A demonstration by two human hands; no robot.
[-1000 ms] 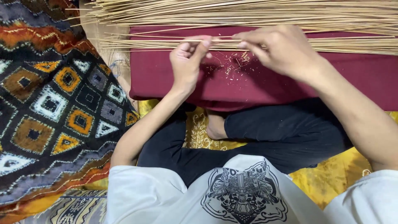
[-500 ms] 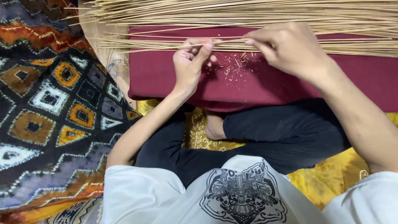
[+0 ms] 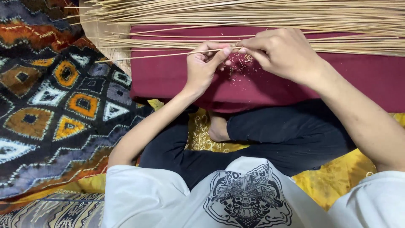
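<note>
A dark patterned woven rug (image 3: 50, 105) lies left of a maroon cloth pad (image 3: 177, 80). A broad heap of pale thin bamboo sticks (image 3: 253, 14) crosses the top, resting on the pad's far edge. Left hand (image 3: 202, 69) and right hand (image 3: 282, 52) each pinch one thin pale stick (image 3: 168, 54) between thumb and fingertips, above small pale shavings (image 3: 241, 67) on the pad. Risk: the slender stick may snap if bent between the pinches. Compared with half a second ago, the hands have shifted slightly; both grips remain closed
</note>
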